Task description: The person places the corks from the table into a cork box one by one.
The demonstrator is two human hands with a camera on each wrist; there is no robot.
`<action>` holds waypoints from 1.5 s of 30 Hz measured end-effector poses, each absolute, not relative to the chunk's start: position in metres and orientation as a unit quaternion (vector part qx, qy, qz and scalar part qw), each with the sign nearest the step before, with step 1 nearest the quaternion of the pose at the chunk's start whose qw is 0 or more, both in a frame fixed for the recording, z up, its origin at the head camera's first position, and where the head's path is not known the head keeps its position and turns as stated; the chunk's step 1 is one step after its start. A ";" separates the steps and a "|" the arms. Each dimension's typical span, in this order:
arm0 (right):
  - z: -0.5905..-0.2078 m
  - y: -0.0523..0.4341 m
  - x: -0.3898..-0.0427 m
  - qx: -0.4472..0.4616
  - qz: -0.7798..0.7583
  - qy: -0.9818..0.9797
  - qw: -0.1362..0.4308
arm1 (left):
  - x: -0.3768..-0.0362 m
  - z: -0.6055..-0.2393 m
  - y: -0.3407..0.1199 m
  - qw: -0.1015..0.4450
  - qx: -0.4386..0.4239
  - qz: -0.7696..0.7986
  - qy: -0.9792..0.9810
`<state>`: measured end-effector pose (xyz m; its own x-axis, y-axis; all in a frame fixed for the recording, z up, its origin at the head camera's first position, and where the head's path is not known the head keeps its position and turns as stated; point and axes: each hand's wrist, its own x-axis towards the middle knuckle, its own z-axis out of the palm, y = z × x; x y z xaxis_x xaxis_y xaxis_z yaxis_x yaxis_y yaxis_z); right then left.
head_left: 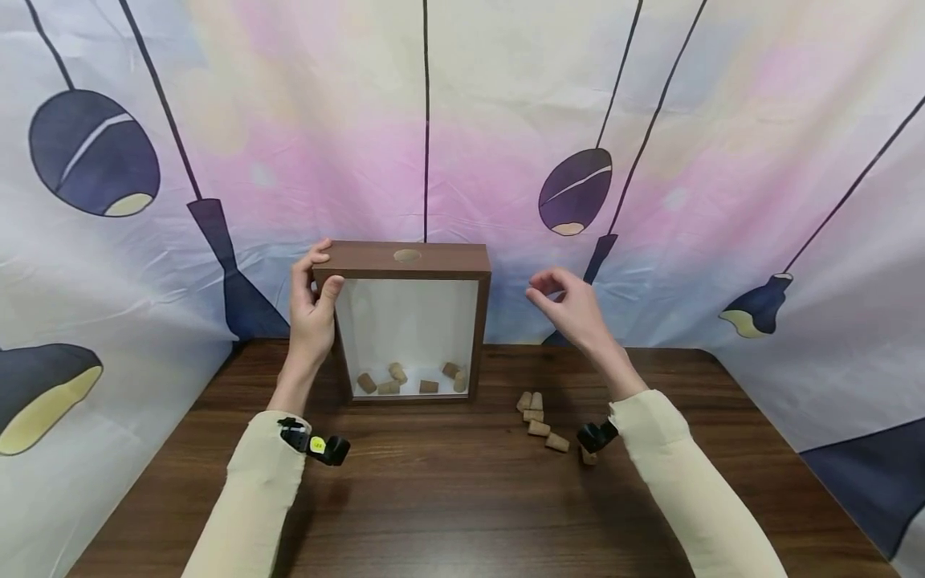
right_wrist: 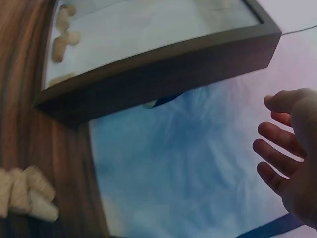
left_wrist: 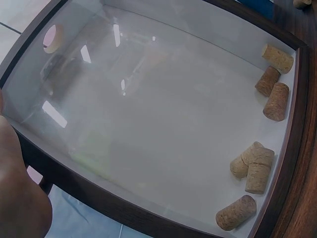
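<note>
A brown shadow box with a clear front stands upright on the table, a round hole in its top. Inside, several corks lie along the bottom edge; the left wrist view shows the same corks close up. My left hand grips the box's upper left corner, thumb on the front and fingers over the top and behind. To the right of the box my right hand hangs in the air. Its fingers are loosely bent, and in the right wrist view this hand has nothing in it.
Several loose corks lie on the dark wooden table to the right of the box, below my right hand. One cork is partly behind the right wrist camera. A printed cloth backdrop hangs behind the table.
</note>
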<state>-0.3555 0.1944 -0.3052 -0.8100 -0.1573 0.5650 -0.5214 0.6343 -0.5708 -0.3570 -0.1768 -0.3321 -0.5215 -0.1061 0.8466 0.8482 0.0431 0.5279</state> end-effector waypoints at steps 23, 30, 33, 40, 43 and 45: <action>-0.404 0.237 -0.344 0.188 0.340 -0.917 0.085 | -0.377 -0.345 -0.187 0.384 -0.297 -0.614 -0.623; -0.426 0.245 -0.337 0.194 0.331 -0.923 0.034 | -0.378 -0.346 -0.186 0.385 -0.294 -0.609 -0.628; -0.432 0.247 -0.334 0.198 0.324 -0.925 0.021 | -0.378 -0.346 -0.186 0.385 -0.296 -0.610 -0.626; -0.441 0.250 -0.333 0.199 0.318 -0.927 0.007 | -0.378 -0.346 -0.187 0.390 -0.298 -0.607 -0.625; -0.443 0.251 -0.333 0.200 0.315 -0.928 0.002 | -0.379 -0.346 -0.187 0.390 -0.298 -0.608 -0.624; -0.444 0.251 -0.333 0.200 0.313 -0.928 -0.001 | -0.380 -0.347 -0.187 0.390 -0.298 -0.609 -0.623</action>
